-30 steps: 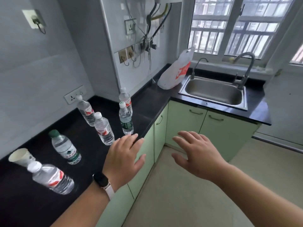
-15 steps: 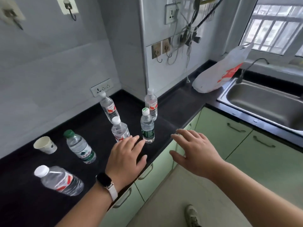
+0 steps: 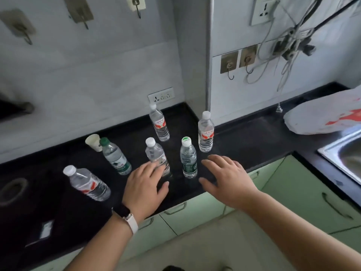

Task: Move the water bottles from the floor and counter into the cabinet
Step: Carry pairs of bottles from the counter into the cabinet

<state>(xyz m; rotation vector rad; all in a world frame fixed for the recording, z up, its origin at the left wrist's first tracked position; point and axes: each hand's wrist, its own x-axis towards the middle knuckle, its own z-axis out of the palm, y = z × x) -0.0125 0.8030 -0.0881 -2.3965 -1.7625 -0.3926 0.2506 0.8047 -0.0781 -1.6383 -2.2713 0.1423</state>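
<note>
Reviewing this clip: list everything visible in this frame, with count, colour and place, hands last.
Bottles: six, clear, on the counter; four white-capped with red labels (back left, back right, middle, front left), two green-capped with green labels (one by the cup, one near the counter edge).
Cup: one, white, behind the left green-capped bottle.
Bag: one, white with red print, on the counter at right.
Sink: one, steel, far right.
Cabinets: pale green, below the counter.
Sockets: white, one low on the wall, one high.
Hooks: several on the wall, one by the cables.
Left hand: open, watch on the wrist, fingers at the middle bottle.
Right hand: open, beside the near green-capped bottle.
</note>
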